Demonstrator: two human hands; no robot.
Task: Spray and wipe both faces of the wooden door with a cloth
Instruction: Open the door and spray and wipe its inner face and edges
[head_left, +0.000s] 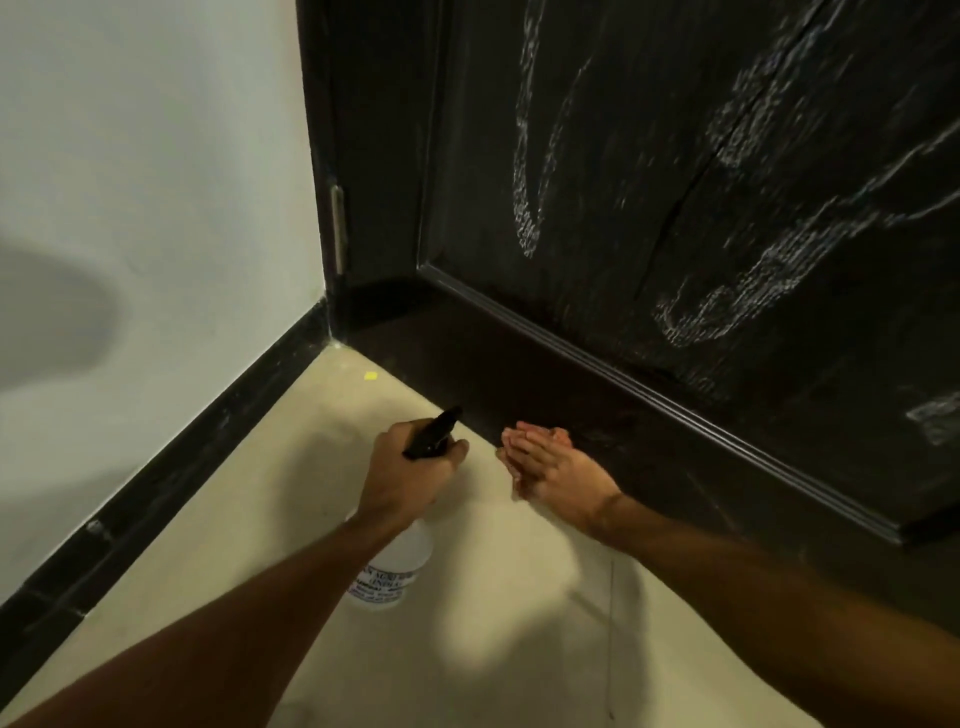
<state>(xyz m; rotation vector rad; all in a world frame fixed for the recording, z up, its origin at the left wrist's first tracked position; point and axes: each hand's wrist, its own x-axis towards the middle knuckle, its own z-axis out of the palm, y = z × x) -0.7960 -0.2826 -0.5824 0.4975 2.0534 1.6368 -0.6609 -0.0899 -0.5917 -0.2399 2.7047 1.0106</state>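
The dark wooden door (675, 182) fills the upper right, its panel streaked with whitish smears. My left hand (410, 467) grips the black trigger head of a spray bottle (395, 571); the clear labelled body hangs below my wrist and the nozzle points at the door's bottom rail. To its right, my right hand (550, 462) is held flat with straight fingers, the fingertips close to or touching the bottom rail just above the floor. It holds nothing. No cloth is in view.
A white wall (156, 182) meets the door frame at a corner on the left, where a metal hinge (337, 228) shows. Black skirting (156, 493) runs along the wall's base. The floor (493, 649) is beige, with a small yellow speck (370, 375) near the corner.
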